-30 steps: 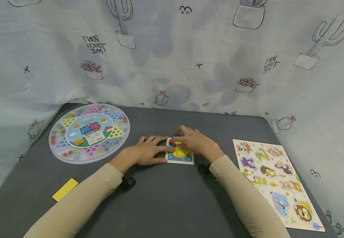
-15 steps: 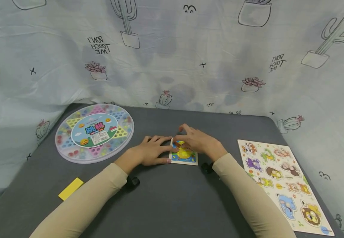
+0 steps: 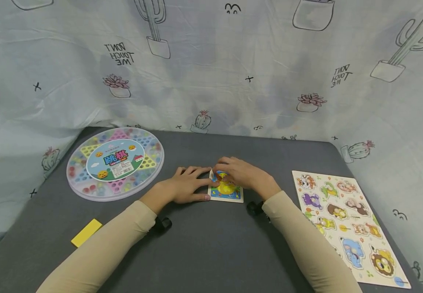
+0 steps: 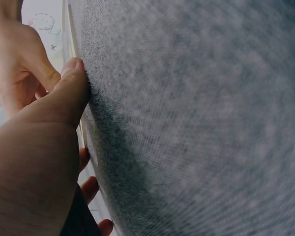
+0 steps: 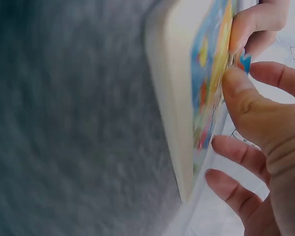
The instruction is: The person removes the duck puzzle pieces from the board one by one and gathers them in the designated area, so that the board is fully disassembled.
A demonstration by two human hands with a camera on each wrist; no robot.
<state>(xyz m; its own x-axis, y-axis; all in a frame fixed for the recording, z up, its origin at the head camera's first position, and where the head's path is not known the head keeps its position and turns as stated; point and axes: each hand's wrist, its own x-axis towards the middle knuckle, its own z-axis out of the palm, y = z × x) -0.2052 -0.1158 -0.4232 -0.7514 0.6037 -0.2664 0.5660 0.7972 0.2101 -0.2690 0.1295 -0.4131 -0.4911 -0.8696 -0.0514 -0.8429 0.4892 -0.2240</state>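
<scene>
A small square duck puzzle [image 3: 227, 189] with a pale border lies flat on the dark grey table. Along its left edge rests my left hand [image 3: 187, 187], fingers spread, with one fingertip on the picture and the thumb by the lower left corner. From the upper right, my right hand [image 3: 241, 173] reaches over the top of the puzzle. Between its thumb and index finger, the right wrist view has a small blue-and-orange puzzle piece [image 5: 244, 63], pinched and tilted up from the board. The hand hides part of the duck's upper side in the head view.
A round Chinese checkers box [image 3: 153, 173] stands at the back left. Near the left forearm lies a yellow block [image 3: 86, 232]. On the right is an animal puzzle board [image 3: 351, 215], partly covered by the right sleeve. A printed cloth [image 3: 211, 61] hangs behind the table.
My right hand's raised finger has come down, and its fingers sit closer together over the puzzle. The left hand stays in place. The head view has shifted slightly.
</scene>
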